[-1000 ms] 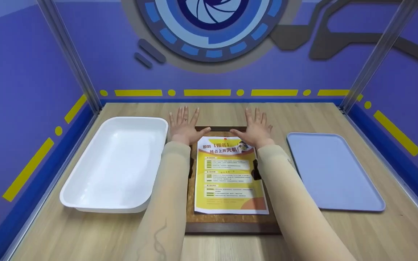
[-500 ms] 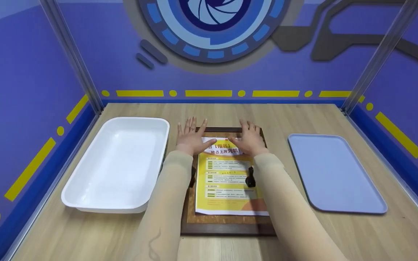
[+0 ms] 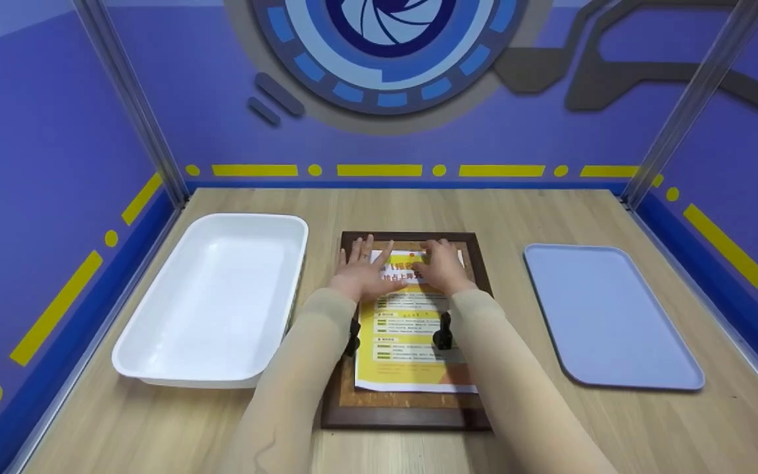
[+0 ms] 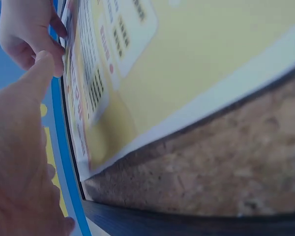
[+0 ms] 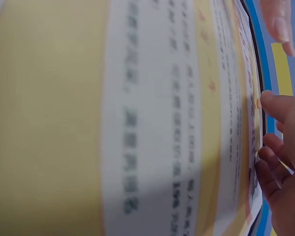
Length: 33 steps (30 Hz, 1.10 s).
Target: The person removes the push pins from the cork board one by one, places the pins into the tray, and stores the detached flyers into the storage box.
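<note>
Left grip (image 3: 364, 273) spread, empty, and right grip (image 3: 443, 266) bent, hold unclear, have moved inward, seemingly centring work around the red pin (image 3: 412, 255) near the board's (image 3: 405, 417) far edge.

A pale wood-grain counter (image 3: 517, 217) carries a framed corkboard (image 3: 405, 418); a white rectangular basin (image 3: 211, 303) lies left of the framed corkboard, a flat lavender tray (image 3: 612, 316) right.

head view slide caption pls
Left hand and right hand over a yellow flyer on a cork board, between a white tub and lavender tray.
</note>
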Tool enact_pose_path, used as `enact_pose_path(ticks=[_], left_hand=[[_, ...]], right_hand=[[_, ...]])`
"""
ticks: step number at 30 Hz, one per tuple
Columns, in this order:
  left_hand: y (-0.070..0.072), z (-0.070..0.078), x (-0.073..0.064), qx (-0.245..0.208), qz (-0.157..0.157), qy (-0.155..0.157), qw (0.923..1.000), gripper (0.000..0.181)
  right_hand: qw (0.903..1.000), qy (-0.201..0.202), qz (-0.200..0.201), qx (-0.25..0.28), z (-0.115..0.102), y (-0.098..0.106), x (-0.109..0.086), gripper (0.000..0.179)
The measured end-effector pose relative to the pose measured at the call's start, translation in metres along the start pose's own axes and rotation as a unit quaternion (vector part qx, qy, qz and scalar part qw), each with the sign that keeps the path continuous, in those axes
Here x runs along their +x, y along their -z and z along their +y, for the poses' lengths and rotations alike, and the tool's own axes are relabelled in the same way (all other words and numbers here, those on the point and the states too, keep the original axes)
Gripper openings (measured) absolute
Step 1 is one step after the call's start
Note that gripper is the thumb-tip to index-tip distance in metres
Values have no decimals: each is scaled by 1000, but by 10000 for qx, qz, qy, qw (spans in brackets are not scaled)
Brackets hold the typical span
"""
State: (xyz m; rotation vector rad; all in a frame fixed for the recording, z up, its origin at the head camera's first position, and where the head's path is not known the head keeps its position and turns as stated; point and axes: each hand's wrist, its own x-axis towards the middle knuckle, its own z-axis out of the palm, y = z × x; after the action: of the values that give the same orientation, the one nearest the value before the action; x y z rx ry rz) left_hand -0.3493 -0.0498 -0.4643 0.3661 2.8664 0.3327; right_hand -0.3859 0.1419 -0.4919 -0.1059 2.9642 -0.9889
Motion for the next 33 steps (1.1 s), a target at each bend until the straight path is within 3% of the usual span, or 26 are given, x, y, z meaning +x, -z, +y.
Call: enact_pose_path(ticks=[7, 12, 23, 33], left_hand=[[-5, 4, -8, -382, -401, -125, 9984, 99], [-7, 5, -12, -510, -635, -30, 9967, 100], [-7, 4, -13, -553, -631, 34, 9965, 100], [-10, 2, -10, -632, -628, 108, 9960, 100]], right_hand=[[9998, -144, -86, 80, -1, -7, 0, 43], [9990, -353, -266, 21, -2, -10, -2, 37], [9991, -399, -132, -3, -4, -12, 0, 31], [9990, -298, 208, 275, 0, -16, 4, 10]])
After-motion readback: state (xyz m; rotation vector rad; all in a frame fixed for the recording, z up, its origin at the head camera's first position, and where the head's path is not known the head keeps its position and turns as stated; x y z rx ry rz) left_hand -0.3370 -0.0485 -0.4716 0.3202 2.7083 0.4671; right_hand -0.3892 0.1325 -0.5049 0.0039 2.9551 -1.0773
